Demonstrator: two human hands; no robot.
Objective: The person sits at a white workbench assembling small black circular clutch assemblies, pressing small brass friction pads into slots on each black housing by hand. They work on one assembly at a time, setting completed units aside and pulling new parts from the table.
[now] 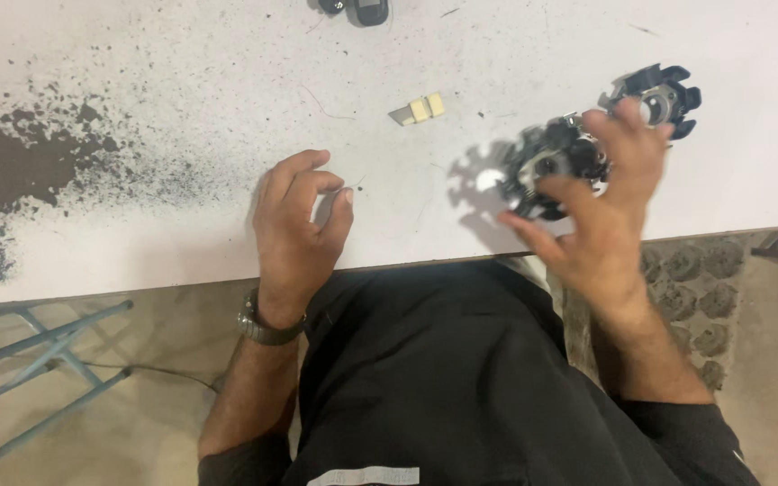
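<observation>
My right hand (598,202) holds a black round toothed motor core (551,166) just above the white table (182,81), fingers wrapped over its rim. A second black toothed core (662,97) lies on the table just beyond it, at the right. My left hand (299,216) rests on the table near its front edge, fingers curled, thumb and forefinger pinched on what looks like a thin wire. A wristwatch (266,328) is on that wrist.
A small cream and grey piece (418,110) lies mid-table. Dark objects (359,9) sit at the far edge. Worn dark patches (20,157) mark the table's left. A blue metal frame (42,351) stands on the floor at left; patterned floor tiles (695,288) at right.
</observation>
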